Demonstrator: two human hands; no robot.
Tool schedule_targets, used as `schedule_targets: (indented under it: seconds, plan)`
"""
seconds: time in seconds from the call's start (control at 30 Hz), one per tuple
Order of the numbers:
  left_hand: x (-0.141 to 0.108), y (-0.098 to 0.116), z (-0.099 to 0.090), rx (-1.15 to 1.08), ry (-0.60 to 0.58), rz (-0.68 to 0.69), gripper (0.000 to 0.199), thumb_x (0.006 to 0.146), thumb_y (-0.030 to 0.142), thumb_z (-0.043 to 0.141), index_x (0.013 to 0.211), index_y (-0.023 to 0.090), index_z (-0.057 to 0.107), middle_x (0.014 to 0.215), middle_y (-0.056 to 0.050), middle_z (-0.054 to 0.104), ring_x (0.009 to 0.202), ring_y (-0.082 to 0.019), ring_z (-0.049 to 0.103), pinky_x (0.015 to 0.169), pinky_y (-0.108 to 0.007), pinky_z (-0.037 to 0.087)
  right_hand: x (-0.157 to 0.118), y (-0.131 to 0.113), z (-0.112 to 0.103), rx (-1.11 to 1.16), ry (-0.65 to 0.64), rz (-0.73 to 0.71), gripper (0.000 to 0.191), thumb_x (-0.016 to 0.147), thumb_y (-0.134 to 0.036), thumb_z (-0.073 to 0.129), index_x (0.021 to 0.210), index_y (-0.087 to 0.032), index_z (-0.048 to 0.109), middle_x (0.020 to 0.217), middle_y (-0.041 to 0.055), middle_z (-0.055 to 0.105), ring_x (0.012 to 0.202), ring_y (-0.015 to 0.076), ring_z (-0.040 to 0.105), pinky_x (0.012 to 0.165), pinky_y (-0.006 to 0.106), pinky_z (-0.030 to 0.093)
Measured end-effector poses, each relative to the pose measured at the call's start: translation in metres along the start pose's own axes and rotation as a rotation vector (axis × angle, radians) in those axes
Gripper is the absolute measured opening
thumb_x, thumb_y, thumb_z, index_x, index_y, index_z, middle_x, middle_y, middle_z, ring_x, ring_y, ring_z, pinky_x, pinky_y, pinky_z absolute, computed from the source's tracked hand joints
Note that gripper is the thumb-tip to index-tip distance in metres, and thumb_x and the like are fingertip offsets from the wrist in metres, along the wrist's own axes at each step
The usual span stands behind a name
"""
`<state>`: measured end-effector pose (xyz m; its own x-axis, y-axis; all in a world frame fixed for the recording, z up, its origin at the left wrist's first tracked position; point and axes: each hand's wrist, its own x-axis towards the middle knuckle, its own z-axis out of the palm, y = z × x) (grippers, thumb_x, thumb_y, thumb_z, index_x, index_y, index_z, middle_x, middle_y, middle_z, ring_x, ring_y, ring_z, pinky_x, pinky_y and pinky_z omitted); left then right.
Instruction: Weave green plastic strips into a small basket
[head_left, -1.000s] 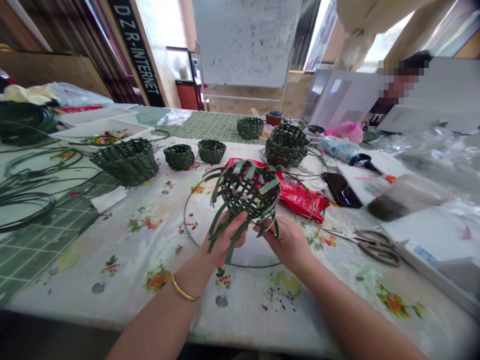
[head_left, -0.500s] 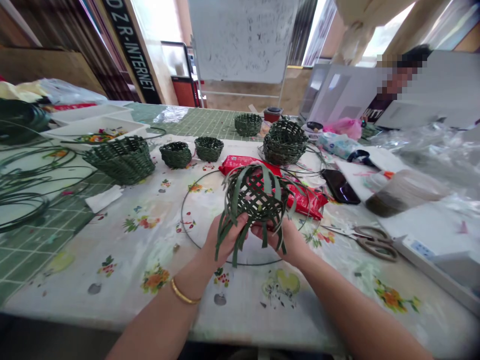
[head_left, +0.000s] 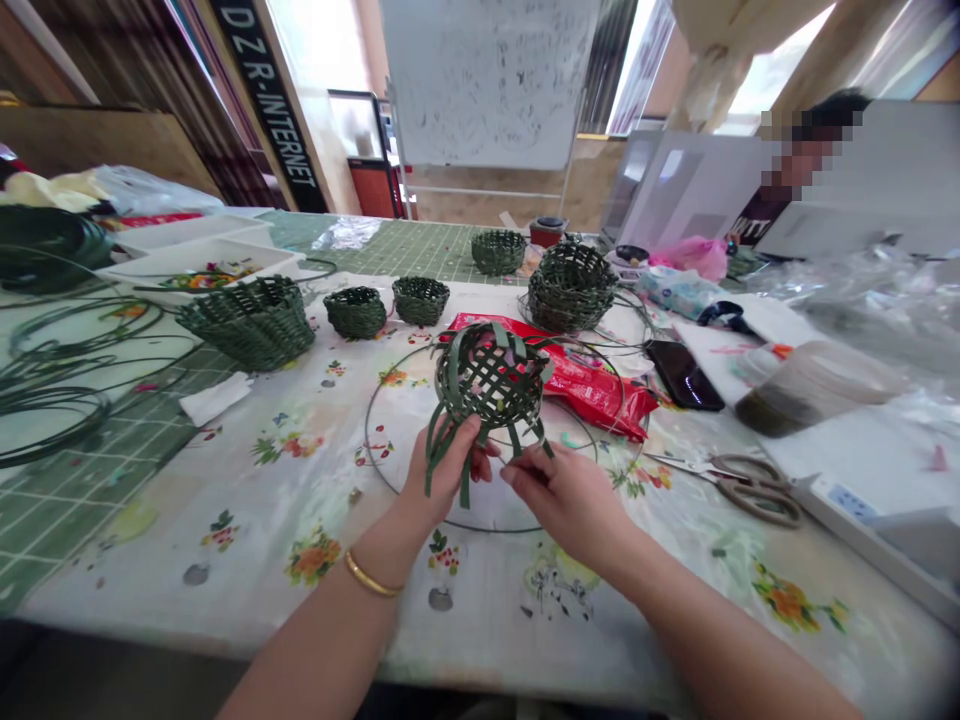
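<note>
A partly woven green basket (head_left: 491,375) is held above the table, with an open lattice and loose strip ends hanging down. My left hand (head_left: 448,465) grips its lower left rim, thumb on the weave. At the lower right rim my right hand (head_left: 559,485) has its fingers pinched together by the strip ends; what lies between the fingertips is too small to make out. Behind the basket lies a red packet (head_left: 600,395). A large thin wire loop (head_left: 371,440) rests on the cloth under my hands.
Finished green baskets (head_left: 571,288) stand behind. To the right are scissors (head_left: 757,488), a phone (head_left: 684,375), a plastic cup (head_left: 817,385) and a power strip (head_left: 862,510). Coiled green strands (head_left: 52,410) and white trays (head_left: 281,268) lie left. A person (head_left: 802,165) is at back right.
The basket has shifted left and tilted, with fewer strips hanging over its front. My right hand has come away from the weave to the strip ends, its back now more visible.
</note>
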<state>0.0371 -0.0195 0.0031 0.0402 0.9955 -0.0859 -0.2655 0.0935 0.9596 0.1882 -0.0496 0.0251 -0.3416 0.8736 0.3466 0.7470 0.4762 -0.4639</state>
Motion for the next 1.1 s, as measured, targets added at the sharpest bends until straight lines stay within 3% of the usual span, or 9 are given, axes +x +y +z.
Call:
schedule_targets:
  seconds: [0.13,0.27,0.33,0.43,0.53,0.6,0.8,1.0,1.1]
  plan:
    - [0.002,0.001,0.0,-0.09,0.006,0.008,0.028,0.078,0.04,0.061,0.073,0.013,0.051,0.064,-0.003,0.067,0.041,-0.009,0.055,0.04,-0.02,0.036,-0.004,-0.006,0.01,0.38,-0.204,0.119,0.023,0.087,-0.027,0.051,0.066,-0.019,0.057,0.059,-0.0017,0.055,0.054,0.0103,0.047,0.052,0.023,0.034]
    - [0.004,0.006,-0.006,-0.15,-0.017,-0.008,0.024,0.075,0.035,0.064,0.073,0.013,0.055,0.063,-0.003,0.067,0.043,-0.009,0.055,0.042,-0.02,0.036,0.002,0.011,0.025,0.997,-0.387,0.465,0.031,0.084,-0.046,0.055,0.072,-0.017,0.06,0.061,0.0,0.057,0.053,0.0101,0.05,0.053,0.024,0.041]
    - [0.002,0.009,-0.008,-0.153,-0.024,0.019,0.023,0.074,0.035,0.066,0.074,0.014,0.055,0.064,-0.002,0.066,0.047,-0.011,0.058,0.044,-0.022,0.038,0.008,0.019,0.027,1.278,-0.311,0.616,0.033,0.079,-0.049,0.061,0.084,-0.017,0.061,0.07,0.0024,0.063,0.06,0.0115,0.056,0.059,0.026,0.046]
    - [-0.003,0.01,-0.006,-0.117,-0.075,0.088,0.022,0.077,0.035,0.064,0.077,0.015,0.055,0.064,-0.001,0.065,0.051,-0.013,0.06,0.047,-0.023,0.041,0.015,0.025,0.028,1.444,-0.059,0.62,0.033,0.072,-0.046,0.069,0.086,-0.017,0.06,0.074,0.0034,0.064,0.062,0.0122,0.058,0.06,0.026,0.047]
    - [-0.004,0.007,-0.003,-0.016,-0.103,0.119,0.024,0.081,0.037,0.059,0.076,0.014,0.056,0.06,-0.001,0.062,0.049,-0.012,0.058,0.046,-0.022,0.039,0.016,0.026,0.03,1.279,0.152,0.493,0.028,0.074,-0.044,0.066,0.075,-0.017,0.06,0.063,0.0007,0.059,0.054,0.0107,0.052,0.051,0.024,0.043]
    - [-0.002,0.004,-0.004,0.043,-0.081,0.115,0.028,0.082,0.04,0.057,0.073,0.014,0.056,0.058,-0.001,0.061,0.047,-0.011,0.057,0.045,-0.022,0.038,0.013,0.025,0.033,1.082,0.197,0.396,0.024,0.078,-0.041,0.061,0.075,-0.018,0.06,0.061,0.0004,0.059,0.054,0.0118,0.055,0.051,0.024,0.045]
    - [0.007,-0.003,-0.01,0.096,0.048,0.135,0.029,0.082,0.044,0.056,0.077,0.016,0.051,0.058,0.0,0.061,0.047,-0.011,0.058,0.046,-0.021,0.04,-0.002,0.016,0.035,0.423,0.231,-0.079,0.017,0.089,-0.024,0.05,0.099,-0.023,0.063,0.091,0.0047,0.071,0.081,0.0174,0.067,0.072,0.03,0.053]
    - [0.012,-0.01,-0.012,0.097,0.056,0.143,0.03,0.085,0.045,0.049,0.074,0.017,0.047,0.056,0.001,0.056,0.045,-0.012,0.055,0.044,-0.022,0.039,-0.002,0.016,0.037,0.242,0.244,-0.181,0.024,0.091,-0.019,0.046,0.112,-0.022,0.059,0.095,0.006,0.071,0.083,0.0162,0.068,0.073,0.027,0.055]
    - [0.016,-0.014,-0.015,0.411,0.117,0.199,0.032,0.089,0.044,0.039,0.072,0.018,0.047,0.058,0.0,0.055,0.048,-0.013,0.054,0.049,-0.024,0.04,0.0,0.019,0.043,0.104,0.168,-0.359,0.03,0.091,-0.014,0.044,0.119,-0.015,0.055,0.106,0.0125,0.069,0.094,0.018,0.065,0.08,0.029,0.054]
